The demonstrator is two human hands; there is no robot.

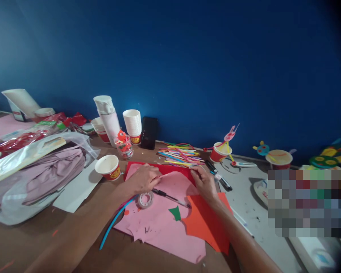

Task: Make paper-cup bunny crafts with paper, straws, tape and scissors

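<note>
**Two-handed hold on stacked coloured paper**

A blue wall rises behind a brown tabletop. At far left, a stack of paper bowls stands near a clear plastic bag containing mauve cloth. Next along is a red-and-white paper cup, lying open and upright, with white inside visible. Behind it, a tall paper-wrapped stack of cups stands beside a glass jar of small red and mixed items, and a stack of white paper cups nests in a red cup.

Centre foreground: the left hand pinches the edge of a pink paper sheet between thumb and fingers, over a red paper sheet. The right hand curls its fingers over the far edge of the same stack, gripping the red paper sheet. Between and just below the hands, a pen and a roll of tape lie on the pink paper sheet. A blue straw runs beneath the left forearm, and an orange paper sheet lies under the right forearm.

At right, loose coloured straws lie against the wall, near black marker pens. A red paper cup holds a pink paper figure on a stick.
</note>
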